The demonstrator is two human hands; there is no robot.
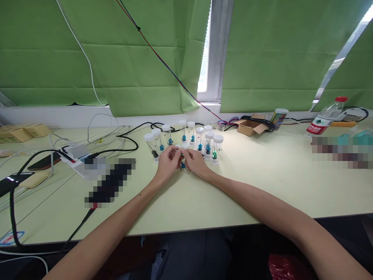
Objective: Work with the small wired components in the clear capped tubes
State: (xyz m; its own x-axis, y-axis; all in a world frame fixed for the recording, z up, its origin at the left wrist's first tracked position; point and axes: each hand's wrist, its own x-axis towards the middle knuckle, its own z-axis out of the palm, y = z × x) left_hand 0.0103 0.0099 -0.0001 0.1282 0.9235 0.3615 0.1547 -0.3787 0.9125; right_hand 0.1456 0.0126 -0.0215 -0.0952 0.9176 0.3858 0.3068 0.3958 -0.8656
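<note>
My left hand (168, 163) and my right hand (197, 162) meet over the table, thumbs and fingertips closed together. A small green piece (182, 154) shows between the fingertips, mostly hidden by them. Just below lies a small blue part (183, 165) with thin wire-like leads, close to the left fingers; whether it is attached to the green piece I cannot tell. Around the hands stand several clear tubes with white caps. One tube (217, 147) at the right holds a green part, another (151, 146) at the left a dark one, and a middle tube (183, 131) a blue one.
Behind the tubes are small clear cups (220, 127) and an open cardboard box (251, 126) with black cable. A printed can (279, 118) and a red-capped water bottle (326, 116) stand to the right. A white power strip (77, 159) and cables spread over the left side.
</note>
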